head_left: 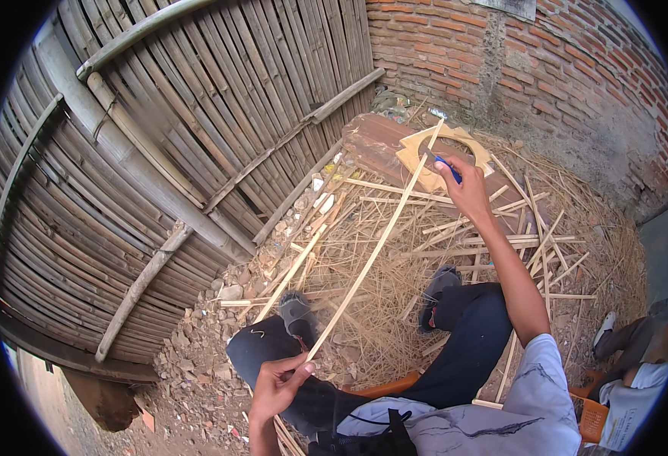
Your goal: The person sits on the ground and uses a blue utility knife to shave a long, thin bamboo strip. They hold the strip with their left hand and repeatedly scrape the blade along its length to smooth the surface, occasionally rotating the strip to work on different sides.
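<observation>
A long, thin bamboo strip slants across the middle, from near my left knee up to the far right. Its near end is pinched between the thumb and fingers of my left hand. In my right hand, closed around its blue handle, is a knife. The blade lies against the strip close to the far end; whether it cuts into it I cannot tell. Beneath the blade rests a pale yellow flat piece with a large round opening, on top of a brown wooden board.
Several cut strips lie over straw-like shavings around my feet. Rubble borders the bamboo wall on the left. A brick wall stands behind. At the right edge another person sits beside an orange plastic item.
</observation>
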The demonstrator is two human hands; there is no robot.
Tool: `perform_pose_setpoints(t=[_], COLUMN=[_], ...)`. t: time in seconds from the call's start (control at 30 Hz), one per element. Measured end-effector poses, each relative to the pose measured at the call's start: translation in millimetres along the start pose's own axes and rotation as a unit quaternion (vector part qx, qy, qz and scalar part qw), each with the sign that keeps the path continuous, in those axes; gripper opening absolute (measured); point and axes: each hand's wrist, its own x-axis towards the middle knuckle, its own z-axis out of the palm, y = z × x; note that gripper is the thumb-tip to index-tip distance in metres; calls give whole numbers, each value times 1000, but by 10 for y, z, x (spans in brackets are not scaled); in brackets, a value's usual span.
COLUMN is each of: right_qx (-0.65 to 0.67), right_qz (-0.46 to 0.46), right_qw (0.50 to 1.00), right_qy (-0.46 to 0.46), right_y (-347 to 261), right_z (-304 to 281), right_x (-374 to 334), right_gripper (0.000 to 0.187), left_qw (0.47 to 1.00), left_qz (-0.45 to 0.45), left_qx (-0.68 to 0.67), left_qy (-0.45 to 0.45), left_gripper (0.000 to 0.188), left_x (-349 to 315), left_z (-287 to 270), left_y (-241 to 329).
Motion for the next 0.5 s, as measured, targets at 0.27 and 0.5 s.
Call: perform_pose_setpoints(t=[0.27,0.5], right_qx=[-20,-212], right_qz=[96,145], right_qw=[993,941], right_qy=[61,-221], right_y=[791,945], right_z=[-73,-48], right_x=[167,-33], right_gripper=[46,49], left_qw=[996,960], left_qz=[-63,39], left_qx=[56,222], left_qy=[-18,166], left_gripper=[27,32], left_x=[-326,-517], left_z=[-459,-652], left_y=[42,27])
